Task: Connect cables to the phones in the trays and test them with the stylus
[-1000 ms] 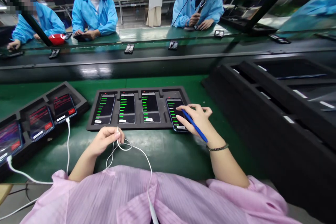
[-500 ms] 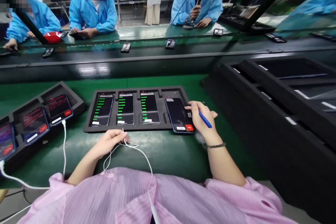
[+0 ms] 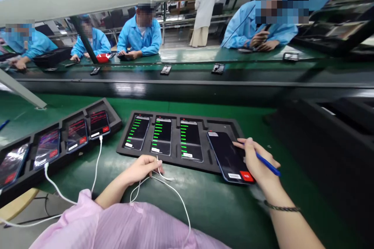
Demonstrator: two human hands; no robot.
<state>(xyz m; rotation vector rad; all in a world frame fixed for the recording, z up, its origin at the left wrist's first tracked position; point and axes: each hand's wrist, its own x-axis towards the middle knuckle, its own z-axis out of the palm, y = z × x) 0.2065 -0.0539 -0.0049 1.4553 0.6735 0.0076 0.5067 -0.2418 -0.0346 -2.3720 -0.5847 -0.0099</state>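
Note:
My left hand (image 3: 149, 165) pinches a white cable (image 3: 182, 198) in front of the black foam tray (image 3: 175, 159). Three smartphones lie in its compartments, among them a middle phone (image 3: 161, 136), with green lines on their screens. Another smartphone (image 3: 229, 157), dark with a red box at the bottom, rests askew at the right compartment, its lower end over the tray's front edge. My right hand (image 3: 260, 161) is closed around a blue pen (image 3: 267, 163), its fingertips at that phone's right edge. Whether they grip the phone I cannot tell.
On the left stands a second foam tray (image 3: 66, 157) with several phones, some plugged into white cables. Dark foam trays (image 3: 315, 155) are stacked at the right. Beyond a conveyor belt (image 3: 189, 71) carrying phone parts, several people in blue coats sit.
My view has swung left and up, so the trays and hands appear farther right and lower. Both hands keep about the same hold and place beside the tray.

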